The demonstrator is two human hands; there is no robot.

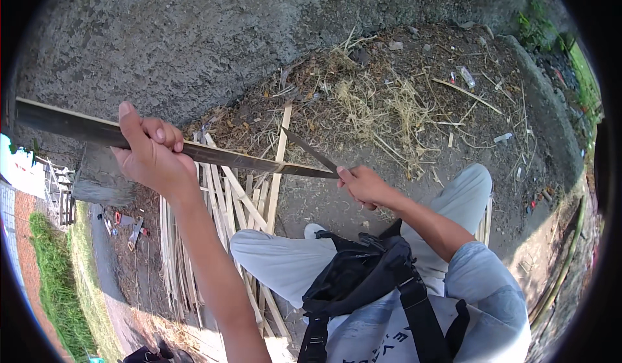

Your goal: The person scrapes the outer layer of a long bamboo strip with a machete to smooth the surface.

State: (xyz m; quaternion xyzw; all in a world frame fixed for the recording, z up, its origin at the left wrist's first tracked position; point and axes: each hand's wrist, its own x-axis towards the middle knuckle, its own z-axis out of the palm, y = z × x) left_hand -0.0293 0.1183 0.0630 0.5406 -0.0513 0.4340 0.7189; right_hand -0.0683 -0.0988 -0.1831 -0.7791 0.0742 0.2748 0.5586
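Observation:
My left hand (155, 146) is closed around a long dark strip, seemingly split bamboo (233, 159), with the thumb pointing up. The strip slants across from the far left, its narrow end reaching my right hand (363, 186). That hand is closed on a knife, whose handle is hidden by the fingers. The knife blade (310, 150) points up and to the left, above the strip's end. Whether my right fingers also touch the strip I cannot tell. Behind the strip, a pale slat (277, 188) lies on the ground.
Many pale slats (223, 201) lie in a pile left of my bent leg (278, 259). A rough concrete wall (194, 33) rises ahead. Dry straw (395, 107) and a clear plastic bottle (466, 77) litter the soil. A black bag (353, 266) rests at my waist.

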